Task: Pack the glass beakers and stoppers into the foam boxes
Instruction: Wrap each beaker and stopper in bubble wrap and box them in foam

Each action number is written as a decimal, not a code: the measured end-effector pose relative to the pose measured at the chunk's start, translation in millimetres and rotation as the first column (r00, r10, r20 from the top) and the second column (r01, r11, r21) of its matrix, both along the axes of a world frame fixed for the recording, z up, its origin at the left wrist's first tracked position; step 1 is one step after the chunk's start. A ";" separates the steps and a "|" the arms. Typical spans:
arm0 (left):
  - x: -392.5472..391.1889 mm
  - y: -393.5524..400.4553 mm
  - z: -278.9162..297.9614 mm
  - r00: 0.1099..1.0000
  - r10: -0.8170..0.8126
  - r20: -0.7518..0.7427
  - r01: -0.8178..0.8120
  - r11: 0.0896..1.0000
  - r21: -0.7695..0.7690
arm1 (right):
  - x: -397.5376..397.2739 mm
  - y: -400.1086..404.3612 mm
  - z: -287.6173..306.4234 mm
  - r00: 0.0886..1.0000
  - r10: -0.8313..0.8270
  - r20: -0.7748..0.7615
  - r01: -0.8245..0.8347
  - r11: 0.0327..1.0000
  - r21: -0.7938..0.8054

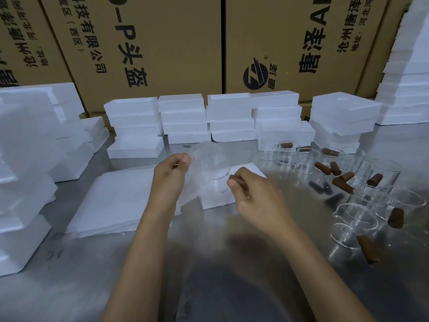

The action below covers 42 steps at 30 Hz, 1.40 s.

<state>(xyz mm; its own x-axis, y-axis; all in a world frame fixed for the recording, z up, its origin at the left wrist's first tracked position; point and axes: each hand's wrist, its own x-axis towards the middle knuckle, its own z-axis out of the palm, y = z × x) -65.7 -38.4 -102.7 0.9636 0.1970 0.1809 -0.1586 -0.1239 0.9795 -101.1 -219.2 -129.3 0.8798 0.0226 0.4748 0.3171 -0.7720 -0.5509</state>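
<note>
Step in hand: a clear glass beaker (209, 168) is held over an open foam box (216, 196) in the middle of the table (220, 252) — my reading is that beaker and stopper are about to be seated in it.
Left hand (170, 175): grip clamped, thumb and fingers pinching the beaker's near rim; the glass is blurred, so its exact tilt is hard to judge.
Right hand (250, 194): grip clamped on a brown stopper (233, 178), only its tip showing between thumb and forefinger, just beside the beaker.
Foam box: lies directly under the beaker; whether the glass already touches the foam cannot be told.
Foam lid (120, 201): a flat foam slab lies just left of the box, partly under the left forearm.
Remaining stock: more beakers (385, 173) and loose stoppers (343, 185) stand and lie to the right on the table, some stoppers inside beakers.
Foam stacks (183, 119): piled along the back and left.
Doing it well: lower the beaker straight into its recess, keep the pinch light on the rim, and hold the stopper clear of the glass until the beaker sits — then press nothing hard, as foam crumbles and glass chips.
</note>
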 end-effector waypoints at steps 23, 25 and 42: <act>-25.1 -38.9 14.2 0.898 0.132 0.419 -0.224 0.959 0.176 | 15.5 -22.6 9.6 0.904 0.302 -0.302 0.145 0.449 0.882; -15.2 -24.2 10.2 0.871 0.268 0.411 -0.382 0.896 0.225 | 9.3 -22.3 13.2 0.897 0.331 -0.292 0.125 0.445 0.887; -7.2 -22.0 -5.3 0.919 -0.388 -0.062 0.388 0.921 -0.012 | 1.7 -23.3 0.1 0.794 0.593 -0.131 -0.058 0.288 0.956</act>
